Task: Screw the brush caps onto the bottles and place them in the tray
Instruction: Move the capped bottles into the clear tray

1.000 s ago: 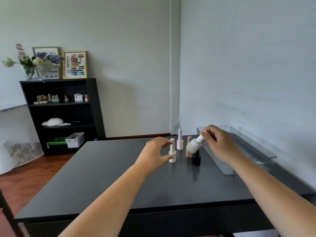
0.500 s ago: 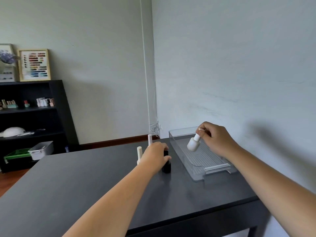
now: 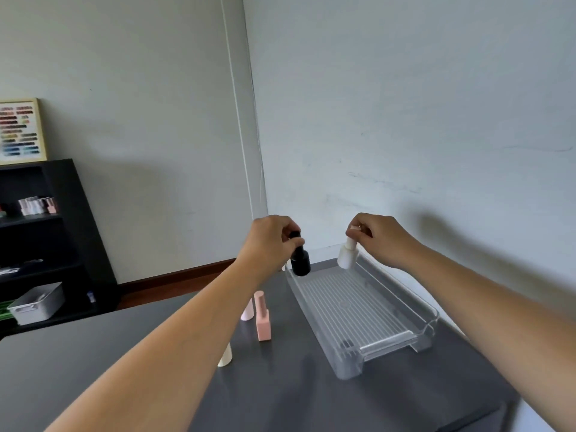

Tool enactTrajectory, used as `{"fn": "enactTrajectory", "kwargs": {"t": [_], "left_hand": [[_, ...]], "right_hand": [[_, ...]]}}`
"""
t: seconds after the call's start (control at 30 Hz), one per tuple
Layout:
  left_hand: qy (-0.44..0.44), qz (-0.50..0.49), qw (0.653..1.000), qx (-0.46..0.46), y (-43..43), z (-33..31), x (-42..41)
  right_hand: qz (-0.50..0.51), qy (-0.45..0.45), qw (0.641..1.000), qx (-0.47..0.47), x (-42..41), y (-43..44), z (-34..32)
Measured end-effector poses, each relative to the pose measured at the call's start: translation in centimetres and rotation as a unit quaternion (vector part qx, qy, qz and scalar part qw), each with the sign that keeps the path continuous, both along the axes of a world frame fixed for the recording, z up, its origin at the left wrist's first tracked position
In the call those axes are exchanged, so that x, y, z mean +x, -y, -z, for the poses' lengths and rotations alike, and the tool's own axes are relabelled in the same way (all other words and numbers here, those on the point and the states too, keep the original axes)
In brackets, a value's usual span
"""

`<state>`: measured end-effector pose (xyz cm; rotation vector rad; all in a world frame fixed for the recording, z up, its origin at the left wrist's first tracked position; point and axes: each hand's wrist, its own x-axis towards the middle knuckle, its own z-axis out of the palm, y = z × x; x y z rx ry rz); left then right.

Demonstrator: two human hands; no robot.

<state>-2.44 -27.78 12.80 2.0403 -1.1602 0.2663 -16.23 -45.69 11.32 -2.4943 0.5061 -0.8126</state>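
- While both bottles hang over the far end of the clear ribbed plastic tray (image 3: 367,310), I read this as the placing step: each is carried by its cap so that it can be lowered upright onto the tray floor.
- My left hand (image 3: 269,244) is closed, its fingers pinched round the cap of the small black bottle (image 3: 300,258), which tilts a little above the tray's near-left rim.
- My right hand (image 3: 378,236) is closed as well, thumb and fingers pinching the top of the white bottle with its tall white cap (image 3: 347,255), which hangs close to upright just inside the far end of the tray.
- Both caps look seated on their bottles, though I cannot tell how tightly they are screwed.
- Nothing lies in the tray yet, so I judge the task to be at an early stage.
- Three pieces wait on the dark grey desk (image 3: 296,400), left of the tray: a square pink bottle with a tall pink cap (image 3: 262,318) standing upright, a pale pink piece (image 3: 247,311) just behind it, and a cream piece (image 3: 225,357) nearer me, both partly hidden by my left forearm.
- The desk stands in a corner of pale walls; at the left a black shelf unit (image 3: 62,232) holds small bottles and a white bin, with a framed colour chart (image 3: 20,130) on top.
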Motion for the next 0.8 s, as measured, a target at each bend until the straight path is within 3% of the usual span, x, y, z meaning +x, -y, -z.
{"fn": "enactTrajectory", "kwargs": {"t": [0.37,0.8], "left_hand": [[-0.045,-0.008,0.996,0.078,12.7,2.4,4.1],[-0.086,0.006,0.99,0.114,16.5,5.8,5.8]], "right_hand": [[0.026,-0.124,0.992,-0.021,7.5,6.8,1.6],[0.037,-0.208,0.976,-0.054,9.7,9.6,4.6]]}}
